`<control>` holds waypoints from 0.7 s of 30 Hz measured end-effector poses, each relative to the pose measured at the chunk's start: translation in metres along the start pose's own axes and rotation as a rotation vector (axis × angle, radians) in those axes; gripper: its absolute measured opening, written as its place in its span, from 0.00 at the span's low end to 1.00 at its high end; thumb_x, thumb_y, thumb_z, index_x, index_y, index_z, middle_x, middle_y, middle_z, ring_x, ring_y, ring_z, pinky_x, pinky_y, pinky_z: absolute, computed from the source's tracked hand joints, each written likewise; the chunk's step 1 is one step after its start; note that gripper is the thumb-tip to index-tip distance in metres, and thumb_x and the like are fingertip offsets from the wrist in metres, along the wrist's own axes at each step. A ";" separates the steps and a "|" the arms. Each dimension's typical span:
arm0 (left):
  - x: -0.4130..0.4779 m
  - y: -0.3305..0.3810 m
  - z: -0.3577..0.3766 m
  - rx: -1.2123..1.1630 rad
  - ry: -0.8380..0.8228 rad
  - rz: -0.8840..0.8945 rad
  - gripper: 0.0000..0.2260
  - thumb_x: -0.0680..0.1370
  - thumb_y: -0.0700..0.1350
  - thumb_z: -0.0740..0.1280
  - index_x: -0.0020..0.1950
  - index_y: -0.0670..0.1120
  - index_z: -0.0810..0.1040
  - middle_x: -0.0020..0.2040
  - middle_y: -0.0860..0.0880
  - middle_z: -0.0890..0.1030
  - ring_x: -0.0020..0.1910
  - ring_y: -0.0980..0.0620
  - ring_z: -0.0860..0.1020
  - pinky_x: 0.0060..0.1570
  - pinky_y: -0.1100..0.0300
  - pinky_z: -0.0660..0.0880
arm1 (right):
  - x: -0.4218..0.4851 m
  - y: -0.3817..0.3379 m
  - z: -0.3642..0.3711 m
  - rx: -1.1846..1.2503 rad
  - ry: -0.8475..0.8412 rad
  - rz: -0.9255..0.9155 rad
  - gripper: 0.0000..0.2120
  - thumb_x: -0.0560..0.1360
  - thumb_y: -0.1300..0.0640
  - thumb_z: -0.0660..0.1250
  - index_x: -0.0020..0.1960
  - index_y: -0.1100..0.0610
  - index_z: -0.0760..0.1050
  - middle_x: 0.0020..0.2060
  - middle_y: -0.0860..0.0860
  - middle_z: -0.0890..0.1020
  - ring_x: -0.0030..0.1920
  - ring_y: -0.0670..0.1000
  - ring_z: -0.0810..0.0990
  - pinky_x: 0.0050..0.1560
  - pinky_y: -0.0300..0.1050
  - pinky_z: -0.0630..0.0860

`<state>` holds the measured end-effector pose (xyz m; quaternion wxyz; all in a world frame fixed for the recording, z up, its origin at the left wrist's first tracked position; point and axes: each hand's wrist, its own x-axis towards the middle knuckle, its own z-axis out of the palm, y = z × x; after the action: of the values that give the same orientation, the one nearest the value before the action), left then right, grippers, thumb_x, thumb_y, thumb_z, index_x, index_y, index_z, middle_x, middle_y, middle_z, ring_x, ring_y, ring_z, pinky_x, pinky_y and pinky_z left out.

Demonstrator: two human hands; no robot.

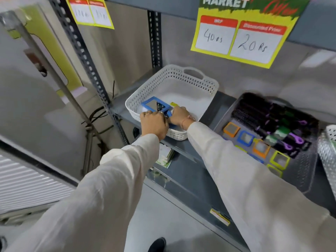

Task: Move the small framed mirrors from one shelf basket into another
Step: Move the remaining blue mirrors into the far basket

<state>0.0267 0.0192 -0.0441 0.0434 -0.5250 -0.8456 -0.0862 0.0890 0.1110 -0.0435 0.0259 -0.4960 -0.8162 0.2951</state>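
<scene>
A white perforated basket (196,79) stands on the grey shelf. Both my hands reach into its near left corner. My left hand (154,124) grips a blue-framed mirror (151,106) that tilts up inside the basket. My right hand (179,115) is closed on another blue-framed mirror (163,107) beside it, and a yellow frame (174,104) peeks out just beyond its fingers. To the right, a grey basket (307,175) holds several small mirrors in orange (231,129), blue (245,138) and yellow-green (279,160) frames.
Black hairbrushes with purple and green handles (283,128) fill the far half of the grey basket. Another white basket (328,148) sits at the right edge. A yellow price sign (240,37) hangs above. A slotted upright post (87,62) borders the shelf on the left.
</scene>
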 end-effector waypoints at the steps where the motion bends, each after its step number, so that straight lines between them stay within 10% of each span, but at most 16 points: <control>1: 0.000 0.001 0.001 0.006 0.008 -0.002 0.13 0.78 0.47 0.56 0.47 0.42 0.79 0.48 0.42 0.83 0.52 0.41 0.76 0.55 0.51 0.66 | 0.000 -0.001 0.002 -0.026 0.003 0.013 0.21 0.72 0.55 0.68 0.62 0.63 0.74 0.63 0.61 0.76 0.60 0.62 0.78 0.58 0.50 0.75; 10: 0.003 0.003 0.004 -0.029 0.043 -0.011 0.14 0.78 0.46 0.55 0.45 0.42 0.78 0.46 0.42 0.83 0.50 0.41 0.76 0.56 0.50 0.65 | 0.006 -0.003 0.002 0.080 -0.061 0.139 0.20 0.74 0.56 0.66 0.64 0.62 0.72 0.62 0.61 0.77 0.61 0.60 0.77 0.59 0.50 0.75; 15: -0.002 -0.001 0.007 -0.008 0.070 -0.004 0.14 0.79 0.46 0.54 0.45 0.42 0.77 0.44 0.42 0.82 0.48 0.41 0.76 0.54 0.50 0.66 | 0.010 0.007 -0.009 0.298 -0.180 0.226 0.14 0.72 0.58 0.71 0.37 0.58 0.66 0.35 0.54 0.74 0.30 0.48 0.70 0.25 0.38 0.66; 21: -0.005 -0.002 0.006 0.013 0.044 0.005 0.14 0.78 0.46 0.55 0.45 0.41 0.77 0.46 0.41 0.82 0.50 0.41 0.75 0.55 0.49 0.65 | 0.006 0.011 -0.027 0.239 -0.099 0.177 0.10 0.72 0.60 0.70 0.38 0.59 0.69 0.39 0.57 0.76 0.32 0.52 0.71 0.28 0.39 0.65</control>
<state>0.0276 0.0147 -0.0510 0.0655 -0.5250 -0.8436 -0.0923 0.1039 0.1319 -0.0277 0.0181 -0.5443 -0.7286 0.4154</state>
